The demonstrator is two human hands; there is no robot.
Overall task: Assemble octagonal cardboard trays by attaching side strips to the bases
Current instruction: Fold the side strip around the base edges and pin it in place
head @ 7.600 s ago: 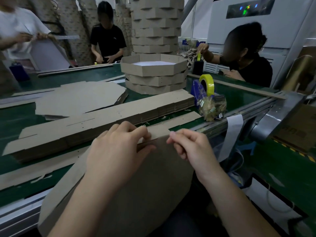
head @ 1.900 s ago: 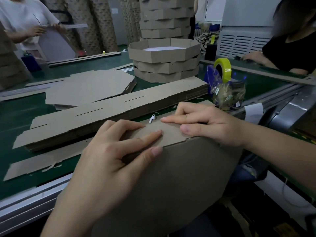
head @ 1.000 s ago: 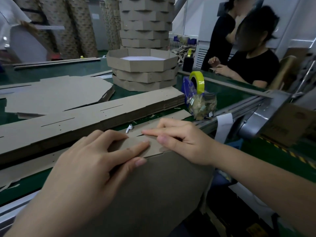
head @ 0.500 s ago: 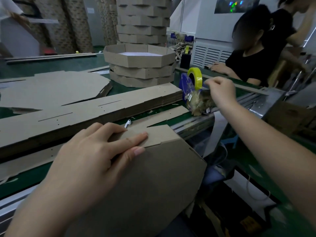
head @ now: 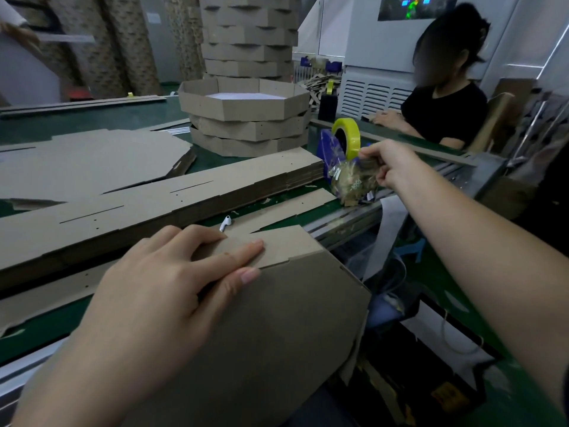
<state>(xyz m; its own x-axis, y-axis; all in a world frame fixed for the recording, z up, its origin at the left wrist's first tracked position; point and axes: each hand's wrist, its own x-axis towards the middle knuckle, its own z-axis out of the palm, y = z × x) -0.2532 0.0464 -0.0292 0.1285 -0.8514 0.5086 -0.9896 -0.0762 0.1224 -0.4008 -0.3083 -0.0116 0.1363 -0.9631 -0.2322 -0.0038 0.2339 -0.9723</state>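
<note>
Left hand [head: 172, 288], fingers [head: 237, 257] straight and flat, presses the side strip [head: 286, 241] onto the octagonal base [head: 277, 334] leaning at the bench [head: 138, 115] edge, fixing their alignment, while the right hand [head: 391, 167] pinches the clear bag [head: 351, 180], probably for a fastener.

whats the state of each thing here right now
left hand: flat, pressing side strip on base
right hand: pinching clear bag
side strip: folded over base edge
base: tilted off table edge
clear bag: on table edge, pinched
tape roll: upright
finished trays: stacked
earbud: lying loose
</note>
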